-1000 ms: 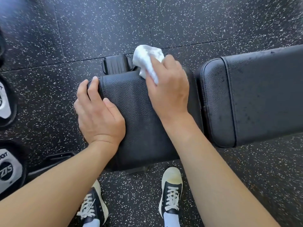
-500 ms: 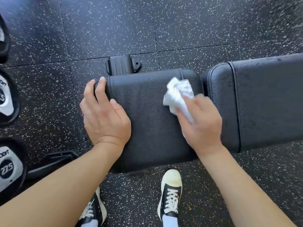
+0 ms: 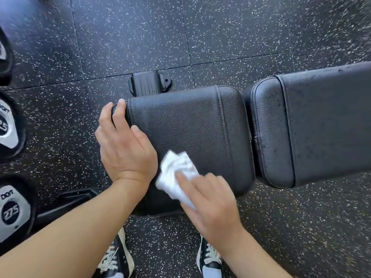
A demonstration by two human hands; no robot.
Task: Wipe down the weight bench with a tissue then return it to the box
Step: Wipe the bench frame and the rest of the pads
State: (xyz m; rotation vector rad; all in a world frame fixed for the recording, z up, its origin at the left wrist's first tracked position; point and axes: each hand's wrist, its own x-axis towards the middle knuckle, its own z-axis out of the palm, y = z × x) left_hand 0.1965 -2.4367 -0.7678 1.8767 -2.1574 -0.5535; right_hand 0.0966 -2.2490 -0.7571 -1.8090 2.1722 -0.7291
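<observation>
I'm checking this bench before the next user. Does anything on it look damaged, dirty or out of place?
No damage shows. The long back pad carries dark specks and smudges, so it looks unwiped. The seat pad looks even; the right hand presses the tissue on its near edge, the left hand steadying it.

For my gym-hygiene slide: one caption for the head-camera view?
Right hand wipes the bench seat pad with a tissue while the left hand rests on it.

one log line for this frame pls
phase: wiping seat pad | right hand: presses tissue on pad's near edge | left hand: rests on pad's left end | tissue box: not in view
</observation>
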